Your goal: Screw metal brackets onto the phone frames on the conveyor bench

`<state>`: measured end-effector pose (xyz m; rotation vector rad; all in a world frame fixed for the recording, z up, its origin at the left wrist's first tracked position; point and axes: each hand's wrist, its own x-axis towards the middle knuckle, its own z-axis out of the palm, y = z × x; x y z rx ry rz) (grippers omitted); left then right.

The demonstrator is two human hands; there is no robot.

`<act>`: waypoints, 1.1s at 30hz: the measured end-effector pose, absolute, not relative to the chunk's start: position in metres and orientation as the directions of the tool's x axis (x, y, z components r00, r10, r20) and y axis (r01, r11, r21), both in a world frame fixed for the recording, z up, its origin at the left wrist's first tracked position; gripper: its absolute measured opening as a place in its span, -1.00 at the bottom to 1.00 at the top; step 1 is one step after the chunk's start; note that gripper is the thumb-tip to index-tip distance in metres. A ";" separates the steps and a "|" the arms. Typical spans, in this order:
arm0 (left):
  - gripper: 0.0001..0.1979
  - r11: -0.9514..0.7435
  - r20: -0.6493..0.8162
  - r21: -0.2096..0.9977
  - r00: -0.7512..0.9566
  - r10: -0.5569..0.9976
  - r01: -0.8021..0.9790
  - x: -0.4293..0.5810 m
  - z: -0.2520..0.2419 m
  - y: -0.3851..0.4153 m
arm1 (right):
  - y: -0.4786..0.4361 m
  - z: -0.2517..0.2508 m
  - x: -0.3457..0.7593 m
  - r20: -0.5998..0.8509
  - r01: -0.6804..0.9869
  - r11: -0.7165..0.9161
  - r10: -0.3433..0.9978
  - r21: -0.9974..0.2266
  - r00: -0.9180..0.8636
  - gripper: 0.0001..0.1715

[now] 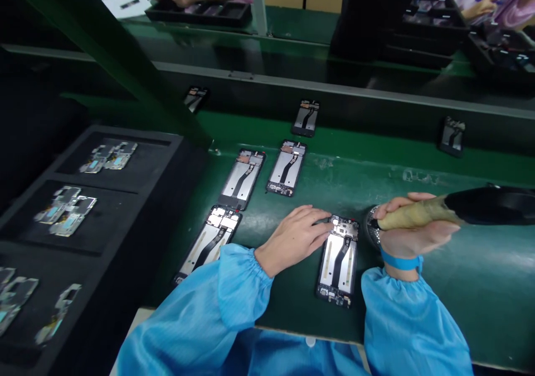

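My left hand (295, 235) lies palm down, its stretched fingertips touching the upper left edge of an opened phone (337, 262). That phone shows a circuit board at its top, a silvery middle and a black ribbon cable. To the right of it, my right hand (407, 239) is wrapped round what looks like an electric screwdriver (418, 213), with a yellowish taped grip and a black body. The tool's front end points left over a small round metallic dish (371, 226), partly hidden by the hand. A blue strap (400, 262) circles my right wrist.
Other opened phones lie left, among them one by my left sleeve (211, 234) and two beyond (242, 179). Black foam trays (121, 184) with circuit boards (75, 211) flank the left side. A green post (125, 53) slants overhead. Co-workers' hands and black bins (401, 25) are across.
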<state>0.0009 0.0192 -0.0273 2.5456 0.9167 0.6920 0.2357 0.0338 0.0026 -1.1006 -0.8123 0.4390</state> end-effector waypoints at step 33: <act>-0.76 -0.720 0.324 0.488 0.663 0.675 0.494 0.001 -0.029 0.019 | 0.034 0.005 0.233 0.388 0.092 0.432 0.671 -0.897 0.632 -0.15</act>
